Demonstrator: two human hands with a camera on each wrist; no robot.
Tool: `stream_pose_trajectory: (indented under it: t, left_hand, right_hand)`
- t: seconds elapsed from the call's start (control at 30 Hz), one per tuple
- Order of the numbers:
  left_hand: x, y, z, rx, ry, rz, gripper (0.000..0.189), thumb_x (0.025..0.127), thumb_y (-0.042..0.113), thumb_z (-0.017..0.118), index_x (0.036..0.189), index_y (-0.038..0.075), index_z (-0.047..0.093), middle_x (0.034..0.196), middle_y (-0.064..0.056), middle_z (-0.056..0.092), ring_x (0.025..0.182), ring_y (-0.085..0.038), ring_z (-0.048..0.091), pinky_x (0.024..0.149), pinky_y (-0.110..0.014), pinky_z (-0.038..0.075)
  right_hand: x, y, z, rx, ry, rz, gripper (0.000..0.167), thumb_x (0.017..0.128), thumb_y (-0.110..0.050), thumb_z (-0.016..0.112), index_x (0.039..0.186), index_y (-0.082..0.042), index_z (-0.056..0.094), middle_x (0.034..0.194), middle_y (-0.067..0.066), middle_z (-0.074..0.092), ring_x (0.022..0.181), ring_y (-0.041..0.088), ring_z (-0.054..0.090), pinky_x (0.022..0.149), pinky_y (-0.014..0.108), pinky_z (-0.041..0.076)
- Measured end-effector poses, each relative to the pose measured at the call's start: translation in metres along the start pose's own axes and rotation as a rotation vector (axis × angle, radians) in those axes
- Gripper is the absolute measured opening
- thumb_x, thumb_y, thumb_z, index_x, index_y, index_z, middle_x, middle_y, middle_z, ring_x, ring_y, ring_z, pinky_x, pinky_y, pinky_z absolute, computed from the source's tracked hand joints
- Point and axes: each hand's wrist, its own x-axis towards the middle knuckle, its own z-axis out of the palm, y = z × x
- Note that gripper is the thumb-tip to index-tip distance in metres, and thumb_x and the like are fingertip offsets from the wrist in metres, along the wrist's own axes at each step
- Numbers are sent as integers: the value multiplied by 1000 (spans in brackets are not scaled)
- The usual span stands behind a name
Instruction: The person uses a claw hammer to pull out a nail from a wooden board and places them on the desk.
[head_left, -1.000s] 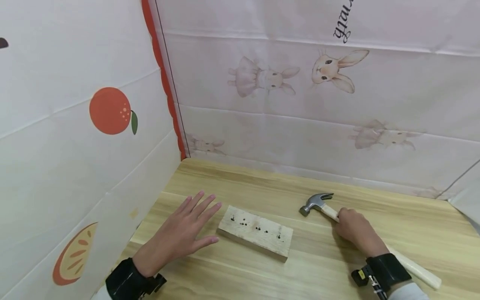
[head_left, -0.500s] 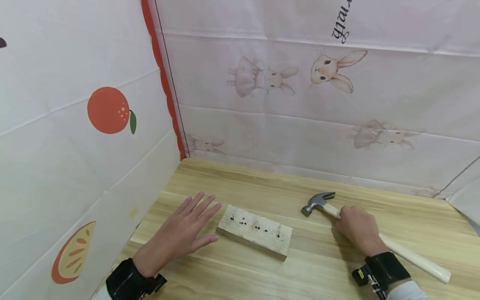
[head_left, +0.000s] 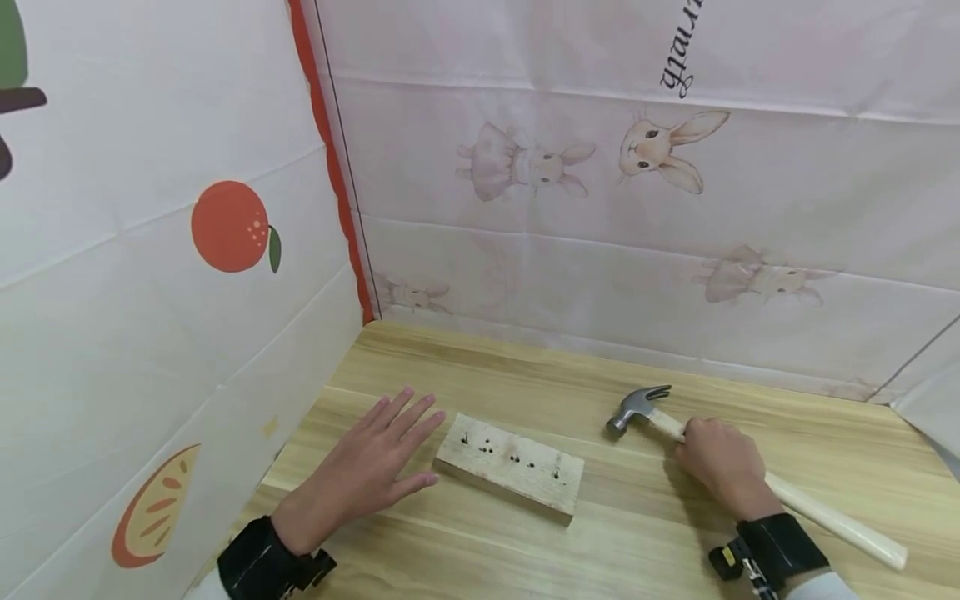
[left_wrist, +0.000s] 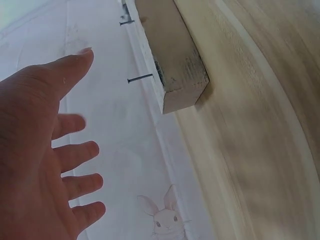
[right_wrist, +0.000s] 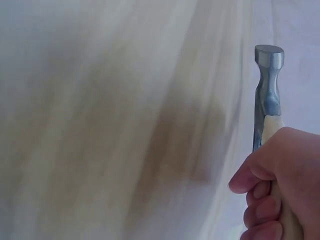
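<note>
A claw hammer (head_left: 832, 514) with a pale wooden handle and a steel head is gripped by my right hand (head_left: 722, 462), fingers curled round the handle not far below the head. In the right wrist view the hammer's striking face (right_wrist: 270, 56) points up past the thumb. My left hand (head_left: 367, 467) is spread with straight fingers, just left of a wooden block (head_left: 510, 468) and apart from it. The block lies flat and has several dark nails or holes along its top. Seen from the left wrist, a nail (left_wrist: 141, 78) sticks out of the block's top face.
A wood-grain table (head_left: 480, 558) lies under everything. Behind it hangs a pale cloth wall (head_left: 555, 275) printed with rabbits. On the left, a white cloth wall (head_left: 135, 333) with fruit prints meets the table's edge.
The hammer has slid through or with my right hand slightly to the right, and more of its handle end shows. My left hand and the block stay in place; the head view tilts slightly.
</note>
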Motion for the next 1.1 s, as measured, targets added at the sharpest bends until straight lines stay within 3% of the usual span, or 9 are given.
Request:
stream_pose_trajectory:
  t: [0.37,0.67,0.93,1.1]
  left_hand:
    - [7,2,2,15,70,35,83,93,57,70,158,12,43,160,-11,49,151,-35,44,120,-52,42]
    - [12,3,5,-57,143,59,82,97,60,64,156,7,45,156,-14,54,147,-33,49,120,-47,43]
    - [15,8,3,-121,128,44,82,97,58,66,156,6,44,157,-15,53,146,-34,50,120,-46,43]
    - [16,12,1,-203,88,17,82,98,58,64,157,5,43,159,-15,50,148,-34,48,118,-48,45]
  right_hand:
    - [-10,-23,-24,0,115,-86,28,91,-14,57,65,-12,49,54,0,41,45,15,38,36,28,30]
    - [-22,-42,-39,-49,208,-151,35,89,-14,63,62,-15,41,53,-3,35,45,12,32,37,24,25]
    - [-33,-57,-51,-54,308,-181,36,85,-14,65,61,-16,38,54,-5,30,47,13,30,39,26,22]
    - [-41,-66,-59,-35,325,-205,35,84,-12,64,61,-16,38,53,-7,28,46,10,27,40,25,20]
